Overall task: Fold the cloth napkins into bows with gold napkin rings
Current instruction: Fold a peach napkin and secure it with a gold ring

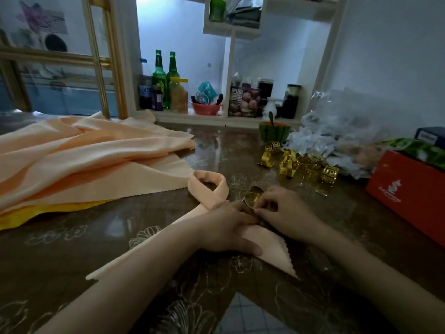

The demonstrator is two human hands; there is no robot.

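Note:
A peach napkin (209, 186), folded into a narrow band, lies on the brown table with a loop at its far end and two tails crossing toward me. My left hand (228, 227) rests over the crossing, thumb on the right tail, its fingertips bunching the cloth at the ring. My right hand (284, 210) pinches a gold napkin ring (251, 197) just beyond the crossing. The cloth inside the ring is hidden by my fingers.
A pile of loose peach napkins (84, 160) with a yellow one (48, 213) beneath covers the left of the table. Several gold rings (303, 165) lie at the right, near crumpled plastic bags (337, 131), a red box (409, 189) and a watermelon-patterned bowl (274, 132). Bottles stand on the back shelf.

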